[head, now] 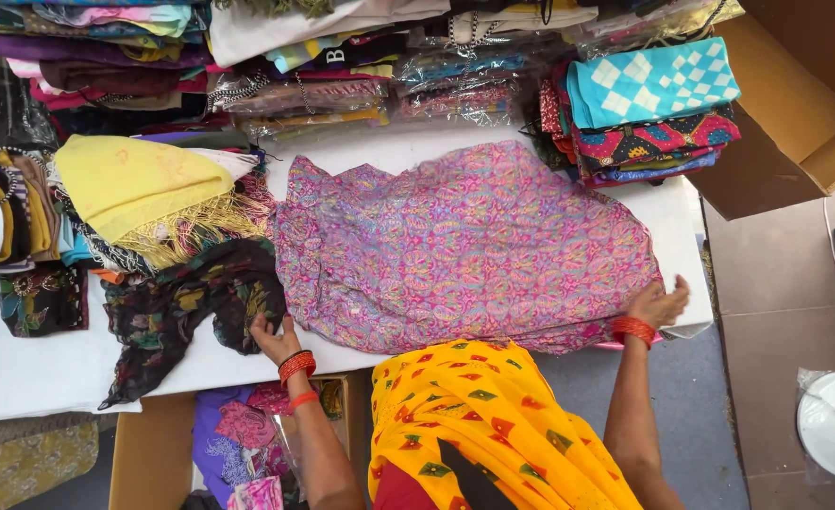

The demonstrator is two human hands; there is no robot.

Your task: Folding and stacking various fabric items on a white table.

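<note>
I see the pink patterned cloth (pixel 464 246) spread flat across the white table (pixel 49 364), reaching its near edge and right corner. Left hand (pixel 271 332) closed on the cloth's near-left hem, beside the dark floral scarf (pixel 186 312). Right hand (pixel 658 304) pinches the right hem, pulling it taut. Folded stacks (pixel 649 109) line the far edge.

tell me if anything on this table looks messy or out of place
The dark floral scarf lies crumpled, one end trailing over the table edge, unlike the folded stacks behind. The left hand touches it; the right hand holds the spread pink cloth.
</note>
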